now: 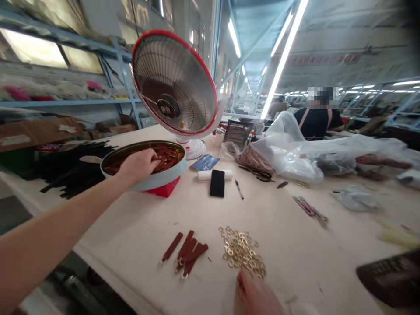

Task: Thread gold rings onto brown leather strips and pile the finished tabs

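Observation:
My left hand [139, 164] reaches far out into a round tin [164, 177] filled with brown leather strips [167, 155]. Its fingers curl down onto the strips; whether it grips one I cannot tell. My right hand [257, 295] rests at the near table edge, fingers touching the bottom of a pile of gold metal rings [242, 251]. Several brown strips with rings [187, 253] lie left of that pile on the table [138, 227].
A red-rimmed dish heater [173, 83] stands behind the tin. A black phone [217, 183], white roll [205, 175], pen [239, 189], scissors [259, 173] and plastic bags [295, 153] lie beyond. Black strips [72, 168] lie at left. A person [316, 120] sits across.

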Demonstrator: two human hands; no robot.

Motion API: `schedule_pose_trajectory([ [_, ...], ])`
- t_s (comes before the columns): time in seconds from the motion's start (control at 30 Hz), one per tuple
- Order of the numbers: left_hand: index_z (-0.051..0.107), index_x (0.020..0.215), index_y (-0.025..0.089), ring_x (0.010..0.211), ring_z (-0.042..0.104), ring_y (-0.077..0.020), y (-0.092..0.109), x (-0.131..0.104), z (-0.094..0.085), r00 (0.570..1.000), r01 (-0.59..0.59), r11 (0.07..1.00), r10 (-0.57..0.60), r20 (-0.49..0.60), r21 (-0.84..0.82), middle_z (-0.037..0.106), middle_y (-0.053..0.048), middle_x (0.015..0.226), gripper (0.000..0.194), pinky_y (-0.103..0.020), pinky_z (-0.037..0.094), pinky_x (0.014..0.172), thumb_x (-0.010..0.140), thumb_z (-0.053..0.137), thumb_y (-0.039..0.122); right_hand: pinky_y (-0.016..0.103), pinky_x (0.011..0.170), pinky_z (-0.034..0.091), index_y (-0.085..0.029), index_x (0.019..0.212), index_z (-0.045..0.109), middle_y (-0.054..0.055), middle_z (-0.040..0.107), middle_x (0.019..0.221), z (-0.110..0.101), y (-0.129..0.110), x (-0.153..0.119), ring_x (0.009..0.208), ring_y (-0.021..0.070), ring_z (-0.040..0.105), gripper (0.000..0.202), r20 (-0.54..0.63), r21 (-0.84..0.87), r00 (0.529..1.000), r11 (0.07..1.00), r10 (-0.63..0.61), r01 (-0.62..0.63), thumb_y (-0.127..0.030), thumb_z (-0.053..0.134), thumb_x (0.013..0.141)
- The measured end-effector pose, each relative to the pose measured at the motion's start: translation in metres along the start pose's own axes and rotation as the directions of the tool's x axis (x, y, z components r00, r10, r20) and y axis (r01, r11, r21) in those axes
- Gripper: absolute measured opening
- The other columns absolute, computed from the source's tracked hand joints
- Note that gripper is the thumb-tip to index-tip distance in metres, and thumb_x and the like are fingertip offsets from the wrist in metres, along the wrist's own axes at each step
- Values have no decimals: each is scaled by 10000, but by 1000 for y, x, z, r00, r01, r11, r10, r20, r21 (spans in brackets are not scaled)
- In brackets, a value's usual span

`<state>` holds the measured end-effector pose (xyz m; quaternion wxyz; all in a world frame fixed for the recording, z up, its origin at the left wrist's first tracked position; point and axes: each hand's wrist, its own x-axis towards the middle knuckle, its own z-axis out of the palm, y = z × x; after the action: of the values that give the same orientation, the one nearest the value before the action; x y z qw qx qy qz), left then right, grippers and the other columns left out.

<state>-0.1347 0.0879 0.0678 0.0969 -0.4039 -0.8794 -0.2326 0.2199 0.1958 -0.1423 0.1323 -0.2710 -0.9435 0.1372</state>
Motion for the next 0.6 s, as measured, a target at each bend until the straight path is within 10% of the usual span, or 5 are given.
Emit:
schedule_pose_trajectory([
  [0.13, 519, 895, 157, 599, 548, -137, 59, -80, 33, 970, -62, 979, 105, 219, -195, 569, 45, 626, 227, -231, 391, 589, 754, 522, 335, 247, 600, 412, -176, 720, 560, 64, 663, 739, -26, -16, 2, 713, 180, 629, 215, 219, -4, 966, 990, 141, -144, -28, 406, 744],
  [0.27, 455, 731, 186, 448, 438, -95, 94, -181, 76, 768, 484, 618, 39, 640, -619, 492, 72, 531, 172, -199, 318, 438, 676, 558, 312, 254, 631, 402, -169, 803, 559, 78, 660, 816, -38, -21, -11, 782, 193, 622, 222, 192, -10, 970, 988, 150, -151, -25, 399, 747],
  [0.43, 533, 847, 144, 548, 479, -92, 108, -257, 88, 641, 736, 236, 61, 765, -635, 567, 26, 624, 230, -199, 328, 516, 619, 526, 177, 241, 651, 392, -192, 866, 552, 58, 651, 873, -45, -16, -37, 811, 176, 609, 251, 192, 3, 970, 988, 150, -153, -33, 391, 759],
  [0.6, 497, 858, 179, 573, 464, -95, 118, -284, 94, 772, 634, 128, -177, 611, -763, 503, 63, 626, 361, -205, 333, 551, 554, 680, 242, 243, 650, 381, -193, 878, 566, 65, 634, 930, -42, -16, -36, 825, 183, 598, 189, 211, 5, 966, 988, 148, -152, -106, 426, 787],
])
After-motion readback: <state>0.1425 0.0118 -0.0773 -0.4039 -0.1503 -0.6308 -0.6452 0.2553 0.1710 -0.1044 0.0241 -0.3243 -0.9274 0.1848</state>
